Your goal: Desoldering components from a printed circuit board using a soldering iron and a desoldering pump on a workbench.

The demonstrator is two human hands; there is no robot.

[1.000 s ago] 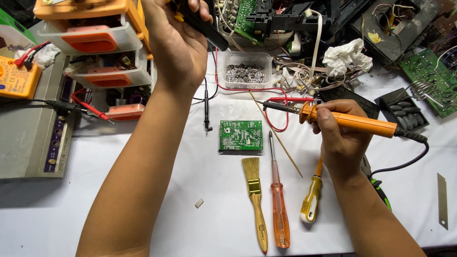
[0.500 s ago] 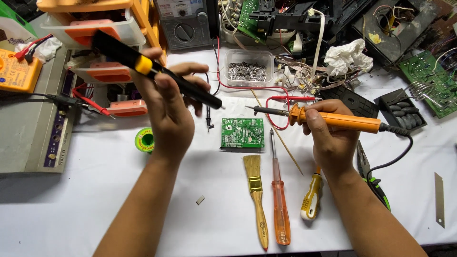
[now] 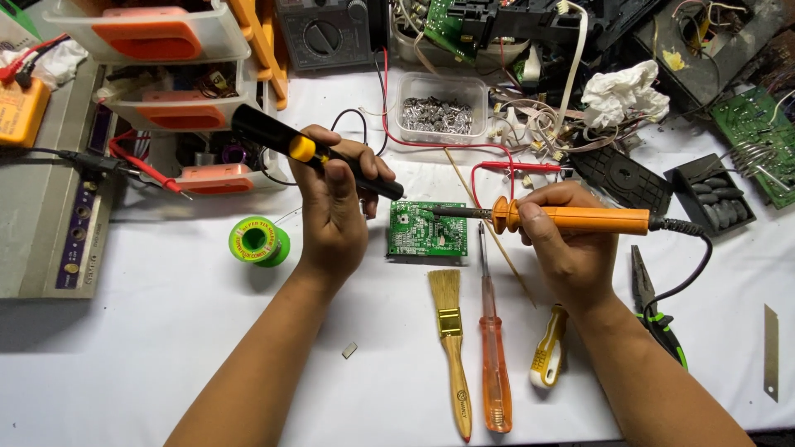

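Observation:
My left hand (image 3: 335, 203) grips a black pump-type tool with a yellow button (image 3: 308, 151), its tip pointing down toward the small green circuit board (image 3: 426, 236) on the white table. My right hand (image 3: 563, 240) holds an orange-handled soldering iron (image 3: 571, 218) level, and its metal tip rests over the top of the board. The two tools meet near the board's upper left corner.
A green solder spool (image 3: 258, 241) lies left of my left hand. A small brush (image 3: 451, 331), an orange screwdriver (image 3: 493, 348), a yellow-handled tool (image 3: 548, 358) and green pliers (image 3: 654, 310) lie in front. Clear box of metal parts (image 3: 439, 112), drawer units (image 3: 166, 74), and meters stand behind.
My left hand came down from the drawers with the black tool and now sits beside the board. My right hand brought the iron's tip left onto the board.

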